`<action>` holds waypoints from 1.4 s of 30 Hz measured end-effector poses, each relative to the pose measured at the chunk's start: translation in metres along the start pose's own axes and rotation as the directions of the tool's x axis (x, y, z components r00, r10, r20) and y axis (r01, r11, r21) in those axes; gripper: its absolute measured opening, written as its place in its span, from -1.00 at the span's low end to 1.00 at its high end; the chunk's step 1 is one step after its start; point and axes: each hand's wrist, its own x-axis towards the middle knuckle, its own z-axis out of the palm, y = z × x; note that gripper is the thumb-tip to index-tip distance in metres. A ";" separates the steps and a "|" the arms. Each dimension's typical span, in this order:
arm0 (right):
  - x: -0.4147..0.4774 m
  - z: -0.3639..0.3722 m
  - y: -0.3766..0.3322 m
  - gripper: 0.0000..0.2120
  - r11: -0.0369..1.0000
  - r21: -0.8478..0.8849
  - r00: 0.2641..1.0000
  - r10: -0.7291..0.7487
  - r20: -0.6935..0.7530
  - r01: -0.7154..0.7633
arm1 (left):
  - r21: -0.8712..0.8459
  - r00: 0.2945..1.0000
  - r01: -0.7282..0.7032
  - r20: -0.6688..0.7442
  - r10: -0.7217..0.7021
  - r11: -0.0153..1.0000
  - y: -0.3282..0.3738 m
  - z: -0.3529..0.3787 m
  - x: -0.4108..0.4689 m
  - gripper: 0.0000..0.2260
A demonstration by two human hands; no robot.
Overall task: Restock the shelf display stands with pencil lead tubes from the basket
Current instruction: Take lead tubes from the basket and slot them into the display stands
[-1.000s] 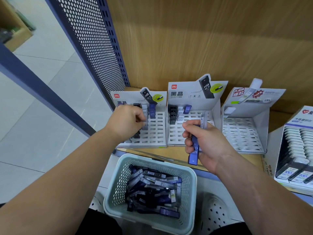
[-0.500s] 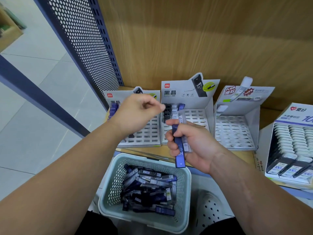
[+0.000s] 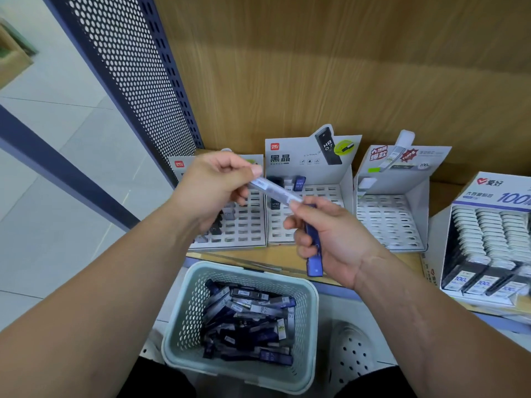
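One tube [image 3: 275, 191] between left hand [image 3: 212, 191], right hand [image 3: 330, 234]

Fingers [image 3: 298, 225] curled: left hand [image 3: 212, 191], right hand [image 3: 333, 239]

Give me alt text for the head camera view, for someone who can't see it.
A person's left hand and right hand hold a clear tube between them above a basket of lead tubes; the right hand also grips a blue tube. Three slotted stands sit on the shelf behind, mostly unfilled.

Perforated plastic basket [image 3: 184, 320], wood-grain backboard [image 3: 344, 67]
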 end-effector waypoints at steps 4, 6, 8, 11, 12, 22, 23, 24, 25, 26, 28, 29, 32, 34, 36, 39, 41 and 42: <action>0.002 -0.001 -0.005 -0.98 0.994 0.051 0.984 -0.083 -0.155 0.092 | 0.059 0.992 0.070 0.101 -0.076 0.996 -0.005 -0.007 -0.002 -0.91; 0.003 0.001 -0.006 -0.95 0.992 0.054 0.977 -0.104 -0.185 0.116 | 0.157 0.975 0.083 0.193 -0.113 0.984 -0.007 -0.007 -0.003 -0.92; 0.005 0.002 -0.005 -0.91 0.992 0.028 0.977 -0.114 -0.181 0.121 | 0.241 0.952 0.071 0.273 -0.138 0.968 -0.010 -0.004 -0.005 -0.88; 0.007 0.005 -0.001 -0.89 0.992 -0.038 0.975 -0.124 -0.182 0.119 | 0.323 0.951 -0.033 0.301 -0.070 0.946 -0.017 0.008 -0.010 -0.82; 0.008 0.006 0.000 -0.91 0.992 -0.054 0.973 -0.125 -0.196 0.116 | 0.392 0.952 -0.139 0.306 0.014 0.910 -0.019 0.012 -0.011 -0.84; 0.014 0.009 0.007 -0.88 0.995 -0.104 0.984 -0.023 -0.178 0.005 | 0.768 0.832 -0.541 0.429 0.352 0.343 -0.035 0.009 -0.008 -0.85; 0.014 0.011 0.008 -0.87 0.995 -0.103 0.986 -0.018 -0.168 0.001 | 0.767 0.861 -0.503 0.407 0.304 0.397 -0.033 0.005 -0.008 -0.84; 0.014 0.013 0.007 -0.86 0.995 -0.097 0.986 -0.012 -0.165 -0.004 | 0.769 0.891 -0.452 0.364 0.272 0.452 -0.033 0.001 -0.007 -0.83; 0.014 0.015 0.006 -0.87 0.996 -0.083 0.986 -0.005 -0.169 -0.009 | 0.775 0.922 -0.385 0.297 0.250 0.501 -0.034 -0.005 -0.006 -0.87; 0.014 0.017 0.005 -0.88 0.998 -0.064 0.984 0.003 -0.179 -0.015 | 0.776 0.943 -0.324 0.221 0.248 0.541 -0.034 -0.013 -0.004 -0.93; 0.015 0.018 0.003 -0.89 1.000 -0.009 0.978 0.020 -0.206 -0.023 | 0.774 0.962 -0.218 0.070 0.263 0.594 -0.036 -0.030 -0.001 -0.84; 0.015 0.019 0.002 -0.87 1.000 0.017 0.976 0.026 -0.216 -0.023 | 0.772 0.964 -0.181 0.018 0.265 0.610 -0.037 -0.039 0.001 -0.81; 0.015 0.019 0.004 -0.82 0.999 0.041 0.971 0.024 -0.239 -0.015 | 0.748 0.964 -0.133 -0.054 0.259 0.651 -0.040 -0.057 0.006 -0.85; 0.016 0.018 0.005 -0.82 0.999 0.036 0.969 0.020 -0.246 -0.012 | 0.754 0.963 -0.149 -0.035 0.266 0.640 -0.041 -0.060 0.006 -0.92; 0.016 0.018 0.005 -0.82 0.999 0.034 0.971 0.021 -0.240 -0.013 | 0.773 0.958 -0.178 -0.005 0.286 0.609 -0.043 -0.059 0.006 -0.96; 0.016 0.017 0.007 -0.82 1.000 0.025 0.974 0.018 -0.228 -0.012 | 0.825 0.945 -0.239 0.076 0.317 0.513 -0.047 -0.057 0.007 -0.96; 0.016 0.016 0.008 -0.82 1.000 0.019 0.974 0.019 -0.228 -0.015 | 0.843 0.942 -0.264 0.122 0.312 0.468 -0.051 -0.057 0.007 -0.95; 0.016 0.016 0.008 -0.82 1.000 0.019 0.973 0.020 -0.230 -0.016 | 0.849 0.941 -0.274 0.140 0.309 0.452 -0.053 -0.057 0.007 -0.93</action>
